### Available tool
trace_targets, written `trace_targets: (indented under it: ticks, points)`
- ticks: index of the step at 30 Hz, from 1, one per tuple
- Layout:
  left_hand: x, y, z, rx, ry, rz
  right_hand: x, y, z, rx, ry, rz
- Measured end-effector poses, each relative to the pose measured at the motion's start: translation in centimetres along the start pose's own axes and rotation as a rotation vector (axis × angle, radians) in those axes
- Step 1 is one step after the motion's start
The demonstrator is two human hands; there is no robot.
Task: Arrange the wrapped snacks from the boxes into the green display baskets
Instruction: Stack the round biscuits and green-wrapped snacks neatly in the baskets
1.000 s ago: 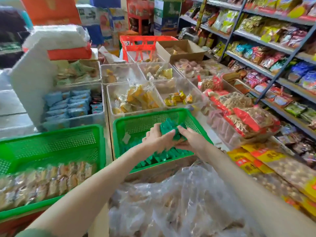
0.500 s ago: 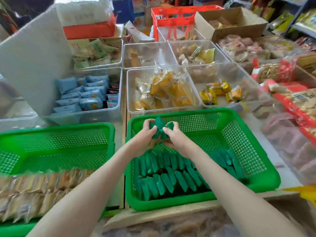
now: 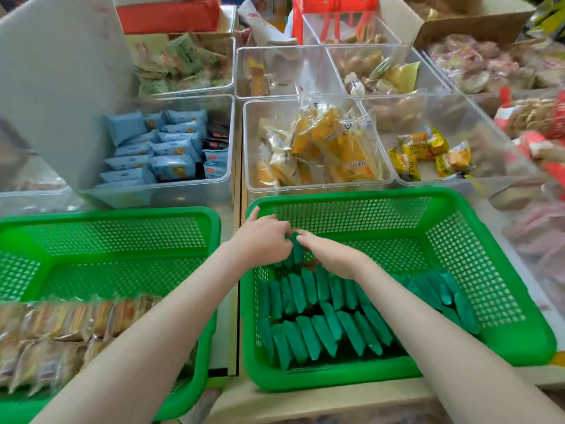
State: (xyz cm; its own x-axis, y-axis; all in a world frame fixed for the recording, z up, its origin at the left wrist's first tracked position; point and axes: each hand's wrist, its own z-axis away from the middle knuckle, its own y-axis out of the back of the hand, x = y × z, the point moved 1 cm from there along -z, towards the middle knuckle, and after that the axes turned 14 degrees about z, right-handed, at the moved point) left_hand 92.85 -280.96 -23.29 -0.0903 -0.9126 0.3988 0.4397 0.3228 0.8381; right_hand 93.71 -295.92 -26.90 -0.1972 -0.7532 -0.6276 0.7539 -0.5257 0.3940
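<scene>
A white board [image 3: 61,71] is leaning in the upper left of the frame. Just right of it, a clear bin [image 3: 214,191] is holding pale blue packets [image 3: 159,148].

In the lower left, a green mesh basket [image 3: 107,214] is sitting with its far half bare. Tan wrapped snacks [image 3: 61,332] are lying in blurred rows across its near half.

Two bare forearms are reaching up from the bottom edge toward the centre of the frame. The left hand [image 3: 263,237] and the right hand [image 3: 330,255] are meeting over the far left corner of a second green basket [image 3: 382,195]. This basket is filling the lower right. Both hands are curling their fingers around a small bundle of green wrapped snacks [image 3: 296,249] and pinching it between them. The bundle is standing roughly upright, low inside the basket, just beyond the snacks already laid there.

Below the hands, rows of green wrapped snacks [image 3: 321,332] are lying side by side, tilted on edge. They are covering the near half of the basket floor. A shorter row is running along its right side.

Above this basket, in the centre of the frame, a clear bin is holding yellow packets [image 3: 330,145]. Its neighbour to the right is holding a few small yellow packs [image 3: 428,151]. A red basket [image 3: 333,4] is showing at the top edge. A cardboard box [image 3: 474,22] is sitting in the upper right corner.
</scene>
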Motion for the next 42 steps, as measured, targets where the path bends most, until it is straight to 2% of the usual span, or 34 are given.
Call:
trace_targets:
  ticks: [2, 3, 14, 19, 22, 28, 32, 35, 42]
  points:
    - [-1.0, 0.3, 0.1, -0.049, 0.004, -0.231, 0.0, 0.1, -0.4, -0.001, 0.007, 0.084]
    - [-1.5, 0.3, 0.1, -0.083, 0.018, -0.264, 0.0, 0.1, -0.6, -0.002, 0.009, 0.131]
    - [-2.6, -0.3, -0.4, -0.201, -0.067, -0.271, 0.2, 0.9, -0.3, -0.070, 0.091, 0.237]
    - [-2.7, -0.4, -0.5, -0.111, -0.110, -0.269, 0.4, 1.1, 0.2, -0.025, 0.108, 0.311]
    - [-2.9, -0.3, -0.6, -0.118, -0.115, -0.238, 0.5, 0.7, 0.1, -0.032, 0.091, 0.369]
    - [-3.3, -0.1, -0.8, -0.109, -0.126, -0.181, 0.8, 0.3, -0.4, -0.073, 0.070, 0.307]
    - [-3.6, -0.1, -0.9, -0.078, -0.141, -0.132, 1.0, 0.8, -0.6, -0.023, 0.058, 0.293]
    - [-3.8, 0.1, -0.9, -0.119, -0.140, -0.097, 1.2, 1.6, -0.8, -0.026, 0.056, 0.239]
    - [-3.7, -0.8, 0.0, -0.111, -0.225, -0.229, 0.6, 0.0, -2.0, -0.091, 0.122, 0.232]
